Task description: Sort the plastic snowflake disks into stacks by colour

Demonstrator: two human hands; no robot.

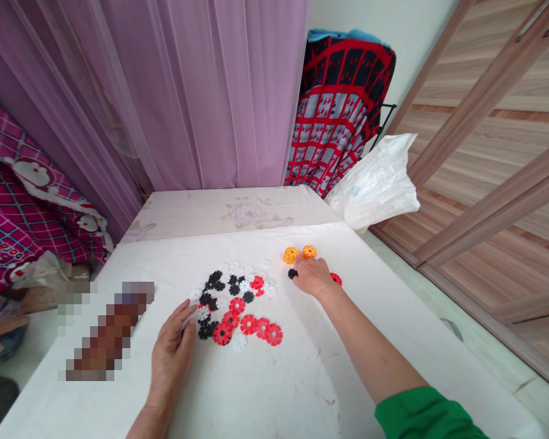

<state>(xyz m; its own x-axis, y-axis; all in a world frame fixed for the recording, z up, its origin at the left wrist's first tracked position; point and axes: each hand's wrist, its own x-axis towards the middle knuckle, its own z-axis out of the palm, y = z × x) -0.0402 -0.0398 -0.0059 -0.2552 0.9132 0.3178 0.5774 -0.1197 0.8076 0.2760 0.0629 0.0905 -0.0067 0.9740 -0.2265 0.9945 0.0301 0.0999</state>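
A loose pile of small notched plastic discs lies on the white-covered table, with white discs [240, 341], black discs [216, 277] and red discs [247, 324] mixed together. My left hand [171, 344] rests at the pile's left edge, fingers stretched and thumb apart, beside black and white pieces. To the right of the pile, my right hand [312, 277] reaches down with its fingers bent around a black notched disc [293, 274], which pokes out at the fingertips. Just beyond that hand are orange discs [291, 252]. A red disc [335, 278], partly covered, lies at its right.
The table [265, 396] carries a pixelated object [110, 335] at the left. A white plastic bag [377, 183] stands at the far right corner. Purple curtains [219, 91] hang behind, and a wooden wardrobe [485, 152] is on the right.
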